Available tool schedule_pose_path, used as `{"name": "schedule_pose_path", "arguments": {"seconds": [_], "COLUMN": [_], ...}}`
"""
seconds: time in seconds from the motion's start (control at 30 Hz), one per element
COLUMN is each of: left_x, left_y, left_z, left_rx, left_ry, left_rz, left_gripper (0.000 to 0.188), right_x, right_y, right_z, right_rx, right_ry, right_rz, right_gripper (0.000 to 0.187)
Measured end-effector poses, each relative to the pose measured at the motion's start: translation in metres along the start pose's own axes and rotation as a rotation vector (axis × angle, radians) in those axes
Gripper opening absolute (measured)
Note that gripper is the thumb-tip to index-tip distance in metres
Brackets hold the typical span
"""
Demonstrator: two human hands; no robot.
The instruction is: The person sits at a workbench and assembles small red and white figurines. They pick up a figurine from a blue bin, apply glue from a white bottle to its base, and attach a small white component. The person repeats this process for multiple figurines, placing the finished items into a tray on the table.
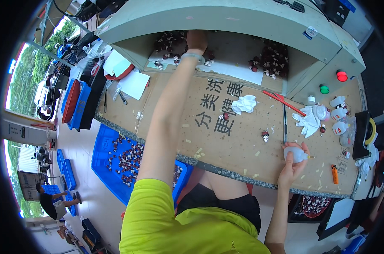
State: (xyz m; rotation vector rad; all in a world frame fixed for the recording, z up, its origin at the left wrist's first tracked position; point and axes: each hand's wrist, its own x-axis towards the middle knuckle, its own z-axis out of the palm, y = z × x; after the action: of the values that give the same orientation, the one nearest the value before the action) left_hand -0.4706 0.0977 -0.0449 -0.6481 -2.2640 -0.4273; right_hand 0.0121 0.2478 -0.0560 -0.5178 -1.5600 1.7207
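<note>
My left arm stretches far forward, and my left hand (196,40) is inside the opening of a grey-green metal cabinet (217,21). Its fingers are hidden by shadow and the cabinet's upper edge. Small dark-red and white figures (168,40) lie in a heap beside it. A bigger pile of the same figures (274,59) fills the opening's right end. Near the front edge of the bench, my right hand (290,168) is closed around a small translucent squeeze bottle (296,155), its yellowish tip pointing right. One loose figure (265,136) lies to the left of that hand.
Crumpled white tissue (244,104), a red stick (285,103), an orange lighter (335,174) and several small bottles (339,113) lie on the cardboard-covered bench (238,156). Red and green buttons (324,88) sit on the cabinet. A blue bin (102,146) of figures stands below left.
</note>
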Motion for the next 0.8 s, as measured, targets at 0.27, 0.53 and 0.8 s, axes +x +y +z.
{"name": "schedule_pose_path", "arguments": {"seconds": [0.27,0.53,0.8], "left_x": [-0.141,-0.267,-0.289], "left_y": [0.130,0.186,0.197], "left_z": [-0.232,-0.323,-0.336], "left_rx": [-1.334,-1.746,-1.946], "left_ry": [-0.354,-0.439,-0.504], "left_rz": [-0.428,-0.783,-0.893], "left_gripper": [0.030,0.034,0.030], "right_x": [0.004,-0.050,-0.108], "right_y": [0.007,-0.048,-0.084], "right_z": [-0.007,0.000,-0.001], "right_rx": [0.017,-0.048,-0.043], "right_ry": [-0.003,-0.226,-0.423], "right_rz": [-0.047,-0.054,0.010], "right_gripper": [0.047,0.036,0.039]}}
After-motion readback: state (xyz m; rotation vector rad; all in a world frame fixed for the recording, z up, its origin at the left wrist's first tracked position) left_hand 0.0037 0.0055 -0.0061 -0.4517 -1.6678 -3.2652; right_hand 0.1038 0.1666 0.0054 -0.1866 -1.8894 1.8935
